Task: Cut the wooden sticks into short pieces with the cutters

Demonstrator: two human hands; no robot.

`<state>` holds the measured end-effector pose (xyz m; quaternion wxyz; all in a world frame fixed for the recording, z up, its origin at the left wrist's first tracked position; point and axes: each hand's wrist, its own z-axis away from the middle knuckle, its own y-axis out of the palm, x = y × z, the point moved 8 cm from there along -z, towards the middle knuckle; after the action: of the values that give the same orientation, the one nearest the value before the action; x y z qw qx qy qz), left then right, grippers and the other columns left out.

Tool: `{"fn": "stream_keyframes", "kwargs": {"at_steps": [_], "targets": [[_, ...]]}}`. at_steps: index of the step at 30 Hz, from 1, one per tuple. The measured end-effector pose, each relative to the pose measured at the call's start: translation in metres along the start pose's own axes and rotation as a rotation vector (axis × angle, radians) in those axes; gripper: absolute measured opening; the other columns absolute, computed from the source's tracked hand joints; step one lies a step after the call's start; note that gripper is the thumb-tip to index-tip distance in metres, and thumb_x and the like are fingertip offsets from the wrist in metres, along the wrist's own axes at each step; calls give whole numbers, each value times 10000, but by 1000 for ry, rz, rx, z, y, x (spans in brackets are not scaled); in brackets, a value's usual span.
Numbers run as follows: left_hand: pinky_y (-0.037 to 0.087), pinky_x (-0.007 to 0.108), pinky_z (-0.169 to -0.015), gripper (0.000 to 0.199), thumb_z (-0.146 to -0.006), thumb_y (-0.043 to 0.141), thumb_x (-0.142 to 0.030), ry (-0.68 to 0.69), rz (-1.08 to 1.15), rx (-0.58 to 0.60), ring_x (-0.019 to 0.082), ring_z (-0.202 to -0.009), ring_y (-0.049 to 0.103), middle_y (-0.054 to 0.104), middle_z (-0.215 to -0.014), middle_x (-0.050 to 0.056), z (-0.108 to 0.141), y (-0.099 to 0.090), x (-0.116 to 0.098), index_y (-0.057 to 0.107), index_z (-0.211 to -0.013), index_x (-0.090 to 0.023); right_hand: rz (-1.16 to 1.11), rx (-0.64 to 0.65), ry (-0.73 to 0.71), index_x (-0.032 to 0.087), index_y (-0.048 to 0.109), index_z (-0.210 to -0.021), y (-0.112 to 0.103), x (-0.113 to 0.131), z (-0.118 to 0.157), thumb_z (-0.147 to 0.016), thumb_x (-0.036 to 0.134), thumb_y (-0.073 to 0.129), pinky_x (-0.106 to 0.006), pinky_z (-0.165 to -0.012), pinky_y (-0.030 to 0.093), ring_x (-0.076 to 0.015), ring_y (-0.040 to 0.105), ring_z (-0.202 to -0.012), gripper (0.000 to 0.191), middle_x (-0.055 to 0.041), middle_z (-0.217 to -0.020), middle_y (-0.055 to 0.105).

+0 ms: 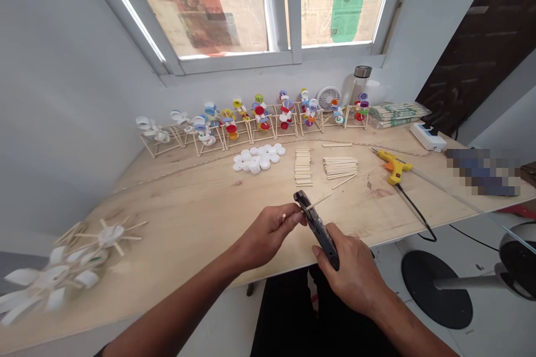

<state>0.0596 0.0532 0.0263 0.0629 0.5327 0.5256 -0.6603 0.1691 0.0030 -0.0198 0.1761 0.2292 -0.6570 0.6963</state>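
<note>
My left hand (268, 234) is closed, pinching a thin wooden stick (320, 201) near the front edge of the table. One short end of the stick pokes out by my thumb; the longer part points right, past the tool. Wrapped around the handles of a dark grey pliers-like cutter (322, 237) is my right hand (354, 270). The cutter's head lies across the stick, right beside my left fingertips; whether its jaws touch the wood is hard to make out. Beyond my hands lie a stack of short sticks (302, 167) and a pile of longer sticks (340, 168).
White bottle caps (258, 158) lie grouped mid-table. Behind them stands a row of stick frames with coloured cap wheels (259, 117). A yellow glue gun (393, 166) and a power strip (427, 136) are at right. White paddle wheels (50, 279) sit at left.
</note>
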Motion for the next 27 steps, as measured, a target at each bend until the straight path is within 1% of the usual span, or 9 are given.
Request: {"fn": "stream_keyframes", "kwargs": {"at_steps": [3, 5, 7, 10, 12, 14, 19, 22, 27], "targets": [[396, 190, -580, 307, -900, 305, -287, -4, 21, 5, 100, -640, 525, 590, -729, 12, -1, 0, 2, 544, -772, -144, 40, -14, -1, 213, 437, -778, 1, -1, -2, -819, 287, 436, -236, -491, 209, -156, 517, -519, 84, 23, -559, 549], [384, 192, -557, 288, -901, 304, -275, -16, -79, -43, 96, -584, 512, 569, -666, -1, 1, 3, 7, 537, -786, -151, 66, -20, 13, 214, 423, -752, 3, -3, -4, -816, 287, 440, -237, -486, 200, -153, 510, -500, 98, 26, -538, 535], [349, 195, -509, 263, -898, 310, -254, -12, -259, -163, 96, -502, 480, 530, -581, -17, 4, 4, 11, 533, -799, -155, 76, -30, 19, 216, 412, -739, 5, -4, -5, -816, 287, 443, -237, -485, 198, -155, 516, -502, 109, 24, -541, 541], [298, 201, -479, 216, -881, 347, -207, 101, -553, -393, 106, -479, 468, 517, -554, -12, 11, 4, 3, 539, -800, -152, 66, -38, 24, 218, 412, -745, 7, -4, -6, -821, 289, 441, -234, -489, 203, -158, 528, -518, 108, 21, -559, 558], [270, 201, -468, 223, -873, 343, -166, 158, -657, -464, 103, -467, 450, 499, -534, -14, 14, 5, -2, 533, -756, -155, 46, -37, 29, 220, 412, -752, 8, -5, -5, -822, 294, 442, -231, -491, 208, -159, 531, -527, 106, 23, -570, 566], [259, 199, -459, 233, -873, 331, -158, 150, -617, -430, 97, -451, 425, 473, -514, -23, 13, 6, -1, 520, -736, -158, 21, -31, 28, 222, 414, -763, 7, -5, -5, -818, 295, 447, -227, -494, 213, -159, 533, -540, 98, 26, -587, 573], [341, 192, -526, 256, -898, 304, -238, 11, -163, -135, 87, -518, 444, 504, -595, -21, 2, 7, 8, 515, -782, -149, 8, -9, 32, 225, 418, -775, 3, -4, -1, -812, 295, 449, -225, -501, 226, -164, 526, -555, 85, 27, -602, 565], [376, 194, -589, 302, -903, 294, -282, -8, 72, 3, 90, -612, 474, 536, -685, 0, -2, 5, 5, 533, -789, -138, 7, 5, 23, 227, 427, -790, 2, -3, 2, -813, 292, 441, -228, -507, 237, -170, 533, -569, 70, 24, -612, 570], [326, 175, -479, 359, -900, 290, -341, -17, 179, 144, 62, -474, 357, 429, -559, -44, -5, 4, 7, 540, -756, -128, 14, 9, 8, 222, 432, -773, 4, -3, 3, -828, 296, 417, -235, -519, 260, -174, 545, -568, 93, 13, -608, 579]]}}
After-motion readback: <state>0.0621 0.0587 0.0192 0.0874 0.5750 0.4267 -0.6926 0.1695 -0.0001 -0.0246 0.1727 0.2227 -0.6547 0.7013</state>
